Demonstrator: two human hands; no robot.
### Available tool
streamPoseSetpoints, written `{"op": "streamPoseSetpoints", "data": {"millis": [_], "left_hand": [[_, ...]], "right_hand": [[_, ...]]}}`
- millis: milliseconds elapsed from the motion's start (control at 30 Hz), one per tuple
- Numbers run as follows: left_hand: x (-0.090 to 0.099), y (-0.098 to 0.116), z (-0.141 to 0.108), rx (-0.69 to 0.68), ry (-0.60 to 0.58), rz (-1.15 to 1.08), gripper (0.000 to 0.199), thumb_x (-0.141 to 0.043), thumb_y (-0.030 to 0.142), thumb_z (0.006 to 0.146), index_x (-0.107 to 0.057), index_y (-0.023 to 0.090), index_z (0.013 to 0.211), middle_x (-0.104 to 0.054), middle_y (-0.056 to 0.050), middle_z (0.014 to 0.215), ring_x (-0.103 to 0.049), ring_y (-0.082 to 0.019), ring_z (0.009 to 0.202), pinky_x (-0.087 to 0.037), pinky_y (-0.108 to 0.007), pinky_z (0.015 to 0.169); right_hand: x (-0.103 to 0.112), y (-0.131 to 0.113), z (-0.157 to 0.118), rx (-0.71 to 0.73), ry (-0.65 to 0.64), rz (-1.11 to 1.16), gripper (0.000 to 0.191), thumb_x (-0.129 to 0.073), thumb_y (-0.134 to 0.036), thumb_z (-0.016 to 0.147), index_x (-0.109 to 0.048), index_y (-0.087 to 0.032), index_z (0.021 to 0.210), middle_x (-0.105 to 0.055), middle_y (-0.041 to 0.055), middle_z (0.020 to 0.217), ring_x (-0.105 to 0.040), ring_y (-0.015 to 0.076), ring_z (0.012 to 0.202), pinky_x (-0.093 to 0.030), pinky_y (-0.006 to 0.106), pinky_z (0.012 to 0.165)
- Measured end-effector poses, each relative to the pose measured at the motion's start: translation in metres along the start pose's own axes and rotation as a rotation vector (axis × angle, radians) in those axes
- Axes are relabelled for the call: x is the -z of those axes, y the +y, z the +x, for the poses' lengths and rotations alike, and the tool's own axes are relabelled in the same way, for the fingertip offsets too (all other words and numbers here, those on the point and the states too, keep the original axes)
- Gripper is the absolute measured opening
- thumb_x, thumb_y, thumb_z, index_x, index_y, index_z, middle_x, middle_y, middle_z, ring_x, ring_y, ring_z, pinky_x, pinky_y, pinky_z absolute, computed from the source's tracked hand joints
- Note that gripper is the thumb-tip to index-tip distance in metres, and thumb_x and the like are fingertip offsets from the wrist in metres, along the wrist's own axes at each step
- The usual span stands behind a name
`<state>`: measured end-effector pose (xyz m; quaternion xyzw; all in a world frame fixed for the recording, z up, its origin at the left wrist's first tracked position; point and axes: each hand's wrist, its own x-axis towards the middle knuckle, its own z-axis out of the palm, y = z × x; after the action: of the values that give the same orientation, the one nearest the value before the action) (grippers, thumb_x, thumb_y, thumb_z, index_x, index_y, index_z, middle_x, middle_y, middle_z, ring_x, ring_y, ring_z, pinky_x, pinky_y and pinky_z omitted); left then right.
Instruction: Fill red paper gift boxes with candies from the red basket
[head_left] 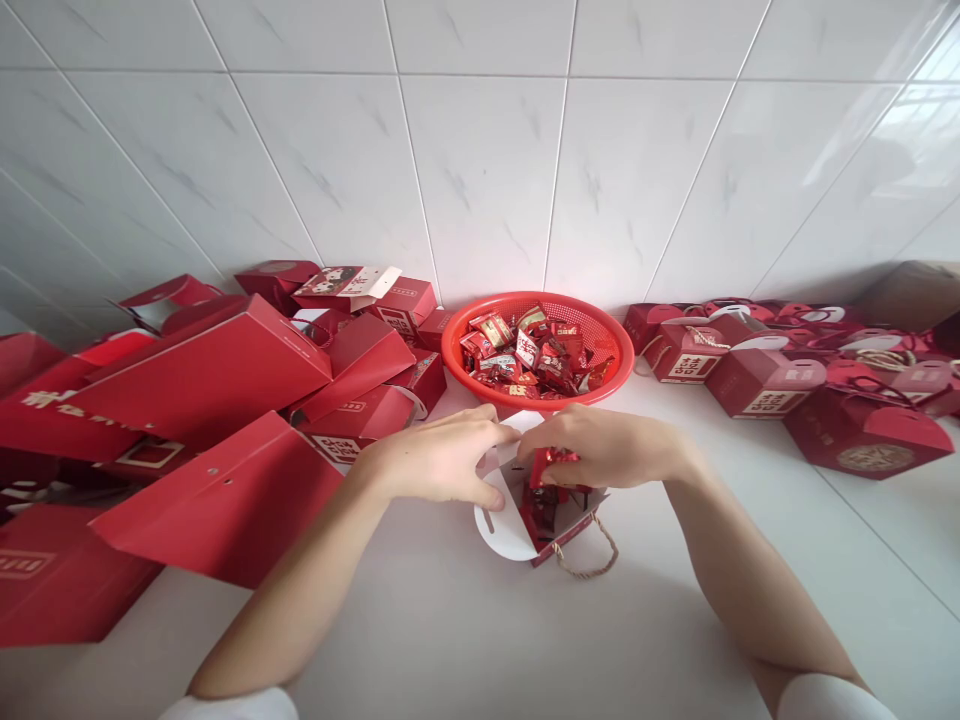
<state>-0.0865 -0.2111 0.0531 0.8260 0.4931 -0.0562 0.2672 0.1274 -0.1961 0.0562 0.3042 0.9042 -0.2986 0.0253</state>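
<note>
Presently, through the head camera, I record an open red box (574, 530) just below the middle of the frame, standing on the white tabletop (450, 620) with red-wrapped sweets (541, 508) inside. The governing relation: the opening lies between the two hands, and the right hand (592, 447) is the nearer to its contents. That hand's fingers curl down over the box's upper right side, a glossy wrapper at their tips; I cannot tell whether they grip it or merely touch it. The left hand (444, 458) is at the box's left side, thumb and forefinger spread apart, the thumb against the white flap (506, 535). Other fingers are hidden from me, so I cannot certify a hold.

As to alignment, the box's near edge slopes from lower left to upper right; the hands cover the far side, and I leave its long axis undetermined. A twine handle (592, 574) hangs from the near wall, free of both hands. Directly above the hands in the frame, I note the red basket (459, 372) holding more wrapped sweets.
</note>
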Motion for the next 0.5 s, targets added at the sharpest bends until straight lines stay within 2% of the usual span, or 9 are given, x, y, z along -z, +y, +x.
{"op": "streamPoseSetpoints", "data": {"millis": [133, 267, 400, 500], "left_hand": [[-0.001, 0.002, -0.002, -0.024, 0.008, -0.019, 0.036, -0.075, 0.035, 0.068, -0.071, 0.028, 0.102, -0.057, -0.002, 0.095, -0.06, -0.023, 0.089, -0.038, -0.025, 0.062], [0.0, 0.009, -0.009, -0.052, -0.013, 0.013, 0.037, -0.072, 0.035, 0.073, -0.07, 0.027, 0.109, -0.057, -0.003, 0.098, -0.06, -0.023, 0.091, -0.04, -0.026, 0.065], [-0.002, 0.017, -0.017, -0.083, -0.019, 0.041, 0.029, -0.069, 0.033, 0.078, -0.07, 0.025, 0.106, -0.06, -0.004, 0.103, -0.063, -0.023, 0.091, -0.041, -0.028, 0.069], [-0.003, 0.018, -0.018, -0.093, 0.011, 0.043, 0.033, -0.071, 0.034, 0.078, -0.071, 0.026, 0.11, -0.062, -0.004, 0.106, -0.063, -0.025, 0.097, -0.043, -0.029, 0.072]], "right_hand": [[-0.002, -0.002, -0.004, 0.001, 0.057, -0.121, 0.035, -0.057, -0.006, 0.084, -0.071, -0.019, 0.114, -0.073, 0.005, 0.096, -0.063, 0.0178, 0.079, -0.037, 0.026, 0.058], [0.003, -0.005, -0.018, 0.081, 0.132, -0.07, 0.041, -0.06, -0.011, 0.087, -0.068, -0.022, 0.125, -0.073, 0.0048, 0.112, -0.066, 0.0181, 0.086, -0.043, 0.026, 0.066], [0.008, -0.006, -0.032, 0.035, 0.127, -0.09, 0.034, -0.064, -0.018, 0.088, -0.069, -0.022, 0.121, -0.074, 0.0048, 0.107, -0.066, 0.0189, 0.086, -0.045, 0.027, 0.069], [0.012, -0.007, -0.039, -0.044, 0.149, -0.114, 0.032, -0.064, -0.022, 0.088, -0.07, -0.022, 0.119, -0.073, 0.0052, 0.101, -0.065, 0.0196, 0.086, -0.045, 0.028, 0.068]]}}
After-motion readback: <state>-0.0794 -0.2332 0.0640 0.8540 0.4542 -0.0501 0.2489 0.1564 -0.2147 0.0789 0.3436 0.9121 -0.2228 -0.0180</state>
